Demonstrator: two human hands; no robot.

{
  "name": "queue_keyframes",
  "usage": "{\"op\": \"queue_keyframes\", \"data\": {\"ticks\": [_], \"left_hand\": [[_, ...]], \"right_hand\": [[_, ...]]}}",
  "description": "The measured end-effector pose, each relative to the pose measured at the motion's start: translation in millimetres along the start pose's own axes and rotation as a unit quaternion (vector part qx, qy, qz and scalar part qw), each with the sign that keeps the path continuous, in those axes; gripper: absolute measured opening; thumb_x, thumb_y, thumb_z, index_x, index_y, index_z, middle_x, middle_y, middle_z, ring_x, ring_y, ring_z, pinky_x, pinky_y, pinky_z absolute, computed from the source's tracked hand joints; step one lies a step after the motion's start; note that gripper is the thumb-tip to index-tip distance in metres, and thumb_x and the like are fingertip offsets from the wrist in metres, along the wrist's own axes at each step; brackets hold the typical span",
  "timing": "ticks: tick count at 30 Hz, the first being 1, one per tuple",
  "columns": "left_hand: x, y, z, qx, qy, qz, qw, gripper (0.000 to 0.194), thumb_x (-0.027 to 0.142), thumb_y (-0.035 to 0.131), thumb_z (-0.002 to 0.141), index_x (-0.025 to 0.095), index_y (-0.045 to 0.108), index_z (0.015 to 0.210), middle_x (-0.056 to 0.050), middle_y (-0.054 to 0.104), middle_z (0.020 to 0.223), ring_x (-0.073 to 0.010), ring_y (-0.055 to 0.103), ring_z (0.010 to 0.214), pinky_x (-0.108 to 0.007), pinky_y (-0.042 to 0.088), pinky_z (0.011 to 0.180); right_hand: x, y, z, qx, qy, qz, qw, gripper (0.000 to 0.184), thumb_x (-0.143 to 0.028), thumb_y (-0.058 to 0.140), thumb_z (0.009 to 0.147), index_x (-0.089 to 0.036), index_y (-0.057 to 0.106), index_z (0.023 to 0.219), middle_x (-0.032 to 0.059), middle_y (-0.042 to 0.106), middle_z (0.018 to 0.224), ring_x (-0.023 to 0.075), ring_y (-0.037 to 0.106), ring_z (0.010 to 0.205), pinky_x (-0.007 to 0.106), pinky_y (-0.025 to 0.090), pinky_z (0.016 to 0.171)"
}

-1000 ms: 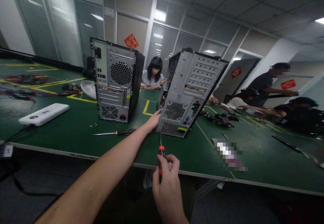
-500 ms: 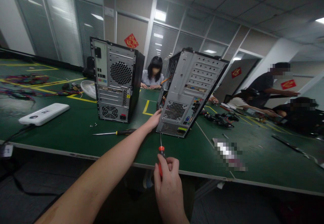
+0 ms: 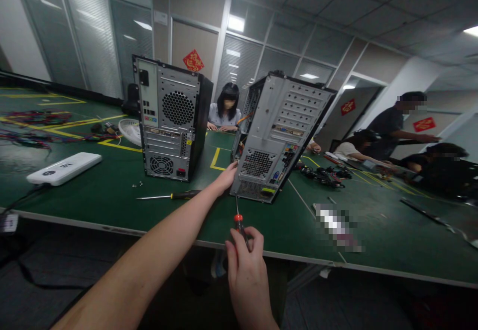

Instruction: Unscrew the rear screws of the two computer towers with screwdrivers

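Near the front edge of the table (image 3: pixel 295 230), your right hand (image 3: pixel 248 265) was wrapped around a red-collared screwdriver (image 3: pixel 238 218), its tip at a lower corner of the computer tower (image 3: pixel 266 116). Your left hand (image 3: pixel 226 177) lay against the tower's side, its grip too hidden to tell. A straight shaft and braced tower likely served best.

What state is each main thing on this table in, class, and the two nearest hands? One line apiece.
right hand, gripping the red screwdriver
red screwdriver, tip at the lower edge of the right computer
left hand, against the right computer, fingers partly hidden
right computer, standing, side open
left computer, standing upright
yellow-and-black screwdriver, lying unheld
white power bank, lying flat, cable attached
black cables, tangled
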State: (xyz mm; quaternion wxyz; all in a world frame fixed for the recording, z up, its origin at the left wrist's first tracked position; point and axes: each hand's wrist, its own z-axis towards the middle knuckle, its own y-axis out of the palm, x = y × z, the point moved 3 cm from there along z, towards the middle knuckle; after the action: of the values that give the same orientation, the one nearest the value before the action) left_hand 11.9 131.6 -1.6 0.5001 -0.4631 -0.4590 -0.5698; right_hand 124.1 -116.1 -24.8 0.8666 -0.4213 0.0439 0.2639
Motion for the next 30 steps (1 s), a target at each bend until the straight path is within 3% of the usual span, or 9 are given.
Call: {"op": "queue_keyframes", "data": {"ticks": [7,18,24,30], "left_hand": [[-2.2,-0.4,2.2,-0.002,0.003,-0.008,1.0,0.066,0.057,0.056,0.09,0.027,0.052,0.148,-0.007,0.058,0.151,-0.0329,0.051,0.14,-0.047,0.039,0.116],[-1.2,1.6,2.7,0.006,0.024,-0.021,0.999,0.061,0.052,0.057,0.09,0.025,0.055,0.145,-0.006,0.064,0.145,-0.0287,0.054,0.138,-0.041,0.038,0.116],[-0.4,1.9,2.3,0.003,0.019,-0.017,1.0,0.064,0.051,0.057,0.09,0.02,0.054,0.147,-0.01,0.06,0.148,-0.0297,0.052,0.139,-0.041,0.039,0.116],[-2.2,1.5,3.1,-0.004,0.012,-0.027,1.0,0.066,0.053,0.056,0.09,0.024,0.05,0.15,-0.008,0.06,0.148,-0.0299,0.054,0.138,-0.043,0.041,0.114]], "right_hand": [[0.3,5.2,-4.0,-0.03,-0.003,0.011,0.999,0.043,-0.01,0.044,0.098,-0.02,0.06,0.136,0.0165,0.051,0.129,0.0245,0.069,0.1,0.039,0.062,0.081],[3.3,4.8,-2.7,-0.031,-0.003,0.001,1.0,0.036,-0.023,0.046,0.103,-0.021,0.064,0.134,0.0139,0.054,0.114,0.0215,0.069,0.083,0.035,0.06,0.068],[4.6,4.4,-1.2,-0.02,0.006,0.006,1.0,0.034,-0.032,0.045,0.106,-0.02,0.067,0.129,0.011,0.054,0.106,0.0191,0.067,0.078,0.032,0.058,0.065],[3.5,0.4,0.1,0.019,0.009,-0.006,1.0,0.031,-0.03,0.044,0.106,-0.021,0.072,0.116,0.0148,0.055,0.123,0.0191,0.07,0.085,0.031,0.06,0.07]]}}
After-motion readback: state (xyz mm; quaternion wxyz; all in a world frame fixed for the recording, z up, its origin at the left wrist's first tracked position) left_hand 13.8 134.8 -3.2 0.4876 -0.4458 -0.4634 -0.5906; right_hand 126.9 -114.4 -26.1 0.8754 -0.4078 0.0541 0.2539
